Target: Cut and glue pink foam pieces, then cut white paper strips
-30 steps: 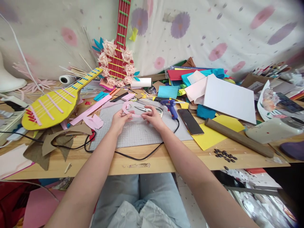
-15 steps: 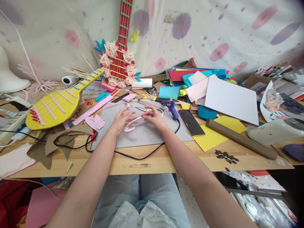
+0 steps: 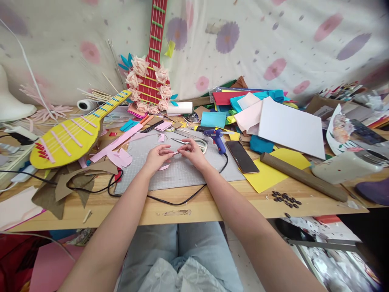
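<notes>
My left hand (image 3: pixel 156 157) and my right hand (image 3: pixel 191 152) meet over a grey cutting mat (image 3: pixel 182 172) and pinch a pink paper strip (image 3: pixel 165 166) between their fingertips. Most of the strip hangs under my left fingers and touches the mat. Just behind my right hand lie scissors (image 3: pixel 185 141) and a blue glue gun (image 3: pixel 216 138), whose black cord (image 3: pixel 170 200) runs round the front of the mat.
A yellow paper guitar (image 3: pixel 65 136) lies at the left and a red one (image 3: pixel 152 69) leans on the wall. A black phone (image 3: pixel 242 156), yellow sheet (image 3: pixel 267 174), brown roll (image 3: pixel 304 177), white board (image 3: pixel 291 127) and piled coloured sheets fill the right. Brown cardboard scraps (image 3: pixel 69 182) lie front left.
The pink strip was held up in a curl, then dropped towards the mat as my left fingers spread. Now both hands pinch it close together near its end.
</notes>
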A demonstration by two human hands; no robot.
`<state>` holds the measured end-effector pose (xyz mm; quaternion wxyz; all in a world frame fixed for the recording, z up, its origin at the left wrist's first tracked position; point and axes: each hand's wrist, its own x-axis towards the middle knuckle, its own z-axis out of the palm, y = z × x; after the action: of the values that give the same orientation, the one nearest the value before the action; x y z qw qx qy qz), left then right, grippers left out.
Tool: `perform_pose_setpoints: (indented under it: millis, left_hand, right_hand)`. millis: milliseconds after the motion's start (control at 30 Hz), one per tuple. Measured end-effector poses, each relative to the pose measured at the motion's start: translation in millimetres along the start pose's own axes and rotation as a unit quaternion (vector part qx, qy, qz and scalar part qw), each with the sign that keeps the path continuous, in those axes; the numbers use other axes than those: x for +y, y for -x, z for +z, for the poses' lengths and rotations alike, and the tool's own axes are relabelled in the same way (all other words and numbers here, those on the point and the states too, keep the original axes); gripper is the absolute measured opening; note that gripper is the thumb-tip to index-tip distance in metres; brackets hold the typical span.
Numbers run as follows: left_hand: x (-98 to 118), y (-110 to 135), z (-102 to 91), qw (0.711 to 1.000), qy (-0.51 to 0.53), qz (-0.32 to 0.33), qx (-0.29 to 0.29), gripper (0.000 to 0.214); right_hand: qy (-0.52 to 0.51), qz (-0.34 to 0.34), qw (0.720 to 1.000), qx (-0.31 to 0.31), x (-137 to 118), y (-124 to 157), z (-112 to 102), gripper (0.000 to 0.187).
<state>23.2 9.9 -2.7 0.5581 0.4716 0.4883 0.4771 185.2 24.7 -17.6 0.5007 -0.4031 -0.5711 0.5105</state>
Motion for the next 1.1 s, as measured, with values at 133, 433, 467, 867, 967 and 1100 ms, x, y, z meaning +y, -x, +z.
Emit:
perform_pose_setpoints:
  millis: [133, 433, 467, 867, 967, 1100]
  left_hand:
    - [-2, 0, 0.1, 1.0, -0.023, 0.013, -0.003, 0.047]
    - [-3, 0, 1.0, 1.0, -0.018, 0.001, 0.0, 0.055]
    - [-2, 0, 1.2, 1.0, -0.015, 0.0, 0.003, 0.055]
    - [6, 3, -8.6, 0.995, -0.019, -0.079, -0.053, 0.045]
    - [7, 4, -10.2, 0.995, -0.021, -0.074, -0.06, 0.051]
    - [5, 3, -3.6, 0.996, -0.035, -0.064, -0.047, 0.061]
  right_hand:
    - [0.028, 0.0, 0.999, 0.016, 4, -2, 0, 0.044]
    - [0.054, 0.002, 0.998, 0.025, 5, -2, 0, 0.037]
    - [0.054, 0.002, 0.998, 0.026, 4, -2, 0, 0.037]
    - [0.016, 0.013, 1.0, 0.005, -1, 1, 1, 0.037]
    - [0.028, 0.007, 1.0, -0.004, -1, 1, 2, 0.036]
    - [0.093, -0.021, 0.995, -0.006, 3, 1, 4, 0.031]
